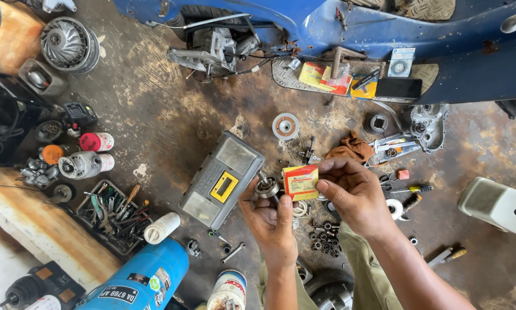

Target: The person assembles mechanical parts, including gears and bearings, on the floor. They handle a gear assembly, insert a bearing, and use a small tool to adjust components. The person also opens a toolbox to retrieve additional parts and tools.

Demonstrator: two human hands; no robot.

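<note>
Evidently small yellow-red box (301,182) — flat, rectangular

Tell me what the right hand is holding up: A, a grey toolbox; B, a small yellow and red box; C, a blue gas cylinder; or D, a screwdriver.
B: the right hand pinches a small yellow and red box between thumb and fingers, beside the metal bearing part in the left hand; the grey toolbox lies on the floor.
</note>
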